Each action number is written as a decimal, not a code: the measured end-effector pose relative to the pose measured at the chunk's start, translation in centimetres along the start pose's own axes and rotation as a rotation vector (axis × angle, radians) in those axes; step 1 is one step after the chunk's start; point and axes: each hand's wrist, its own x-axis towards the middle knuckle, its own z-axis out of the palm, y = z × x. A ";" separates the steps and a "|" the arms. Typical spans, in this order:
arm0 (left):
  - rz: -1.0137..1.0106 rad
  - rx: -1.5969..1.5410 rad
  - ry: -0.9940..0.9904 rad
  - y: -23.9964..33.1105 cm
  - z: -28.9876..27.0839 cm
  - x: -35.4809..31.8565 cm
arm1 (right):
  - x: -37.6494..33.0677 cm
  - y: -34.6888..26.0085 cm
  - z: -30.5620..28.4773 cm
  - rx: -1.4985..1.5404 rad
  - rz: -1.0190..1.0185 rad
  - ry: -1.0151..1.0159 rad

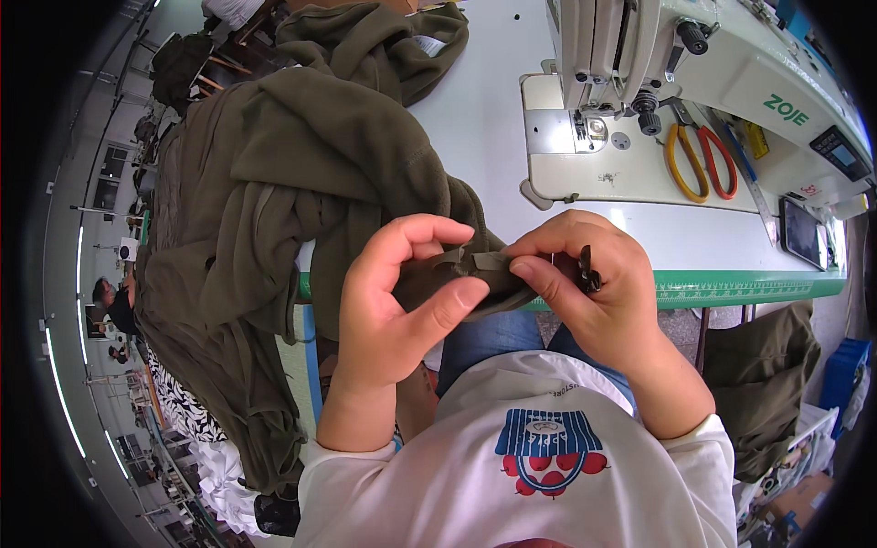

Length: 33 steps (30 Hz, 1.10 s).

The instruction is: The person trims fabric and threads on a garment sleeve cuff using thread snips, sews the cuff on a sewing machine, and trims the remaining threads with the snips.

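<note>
Olive fabric piece (475,274) is pinched by left hand (402,301) and right hand (585,283) just off the table edge (749,290).

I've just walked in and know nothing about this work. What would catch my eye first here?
Both hands meet at the centre: the left hand and right hand pinch a small piece of olive fabric. A big heap of olive garments spills off the table's left side. At upper right stands a white sewing machine, with orange-handled scissors on its bed.
</note>
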 end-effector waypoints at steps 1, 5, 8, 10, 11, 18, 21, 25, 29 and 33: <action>-0.008 0.031 -0.065 0.2 0.0 0.1 | 0.0 -0.1 0.0 0.023 0.025 -0.009; 0.083 0.089 -0.026 -1.3 0.2 0.5 | -0.3 0.8 0.4 0.093 0.019 -0.004; 0.095 -0.050 -0.014 -2.0 0.2 0.7 | -0.4 0.9 0.4 0.130 0.072 -0.023; 0.101 -0.049 -0.025 -2.1 0.2 0.7 | 0.1 0.0 0.2 0.099 0.007 0.000; 0.107 -0.045 -0.035 -2.1 0.1 0.7 | 0.3 -0.4 0.2 0.070 -0.058 0.021; 0.072 -0.095 -0.034 -1.7 0.3 0.9 | 0.9 1.6 0.2 -0.379 -0.676 0.122; 0.010 -0.165 -0.046 -1.4 0.2 0.9 | 0.9 1.9 0.3 -0.355 -0.696 0.156; 0.021 -0.142 -0.011 -1.2 0.8 1.1 | 0.7 2.4 0.0 -0.356 -0.693 0.179; -0.136 -0.150 -0.022 -1.1 0.8 0.9 | 0.8 1.9 0.5 -0.306 -0.696 0.194; -0.062 -0.238 -0.096 -2.0 1.2 1.1 | 0.6 1.6 0.6 -0.055 -0.551 0.005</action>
